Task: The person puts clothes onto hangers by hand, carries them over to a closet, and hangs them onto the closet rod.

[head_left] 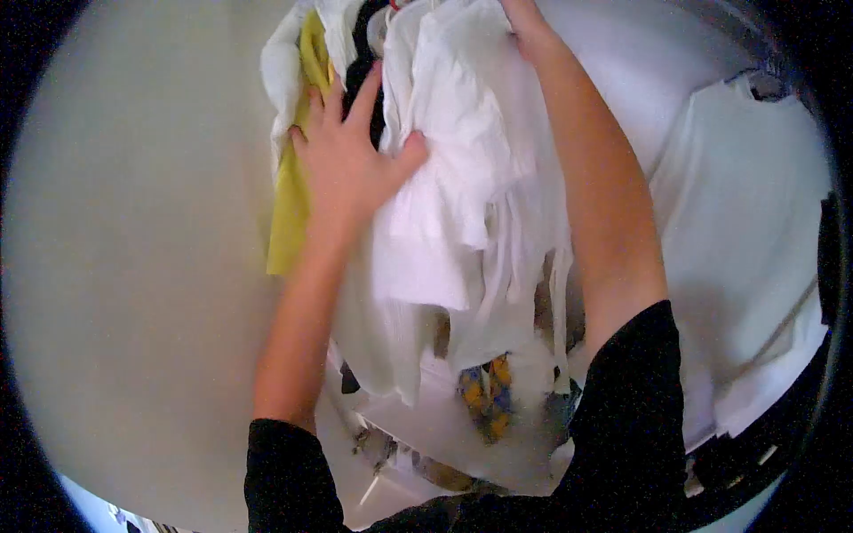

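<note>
My left hand [345, 160] lies with its fingers spread against a row of hanging clothes near the top middle. Its fingertips touch a yellow garment [290, 218] and a black garment [362, 75], and the thumb rests on a white garment [458, 115]. At the top edge, my right hand [530, 31] is beside the white garment's upper right side. Most of its fingers are cut off or hidden, so its grip is unclear. Thin white straps or strips [558, 311] dangle from the white clothing.
A white shirt [751, 213] hangs apart at the right. To the left stretches a plain pale wall [133, 249]. Below the clothes are a blue-and-yellow patterned cloth [487, 395] and blurred items on a pale surface [426, 422].
</note>
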Demonstrator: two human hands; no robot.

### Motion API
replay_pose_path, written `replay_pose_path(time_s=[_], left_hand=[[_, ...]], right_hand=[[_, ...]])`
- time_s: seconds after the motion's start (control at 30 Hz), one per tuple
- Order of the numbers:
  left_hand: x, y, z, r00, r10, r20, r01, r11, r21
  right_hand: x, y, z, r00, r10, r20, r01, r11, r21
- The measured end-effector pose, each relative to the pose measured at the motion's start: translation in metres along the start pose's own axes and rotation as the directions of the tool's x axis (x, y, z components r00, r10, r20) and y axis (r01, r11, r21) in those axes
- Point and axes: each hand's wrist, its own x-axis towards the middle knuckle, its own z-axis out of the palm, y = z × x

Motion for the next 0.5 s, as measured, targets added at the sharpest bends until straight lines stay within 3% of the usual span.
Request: replay_pose_path(time_s=[0.07, 0.17, 0.27, 0.33, 0.4, 0.5], left_hand=[[0.008, 0.001, -0.012, 1.0, 0.002, -0.024, -0.002, 1.0, -0.016], [0.0, -0.003, -0.007, 0.999, 0.004, -0.049, -0.006, 0.999, -0.051], [-0.005, -0.005, 0.003, 0.993, 0.022, -0.113, -0.031, 0.996, -0.082], [-0.019, -0.006, 0.01, 0.995, 0.027, -0.101, -0.035, 0.996, -0.082], [-0.046, -0.002, 0.004, 0.995, 0.033, -0.096, -0.044, 0.993, -0.11], [-0.091, 0.01, 0.002, 0.998, 0.06, 0.009, -0.058, 0.992, -0.108]], right_hand=[[0.001, 0.015, 0.012, 0.994, -0.023, -0.106, 0.003, 0.982, -0.187], [-0.041, 0.046, 0.019, 0.984, 0.074, -0.163, -0.099, 0.983, -0.152], [-0.122, 0.077, 0.037, 0.99, -0.107, -0.093, 0.02, 0.757, -0.653], [-0.178, 0.076, 0.047, 0.986, -0.097, -0.137, -0.017, 0.752, -0.659], [-0.245, 0.054, 0.04, 0.998, -0.016, -0.066, -0.033, 0.738, -0.673], [-0.328, 0.0, 0.029, 0.94, 0.339, 0.04, -0.254, 0.773, -0.582]])
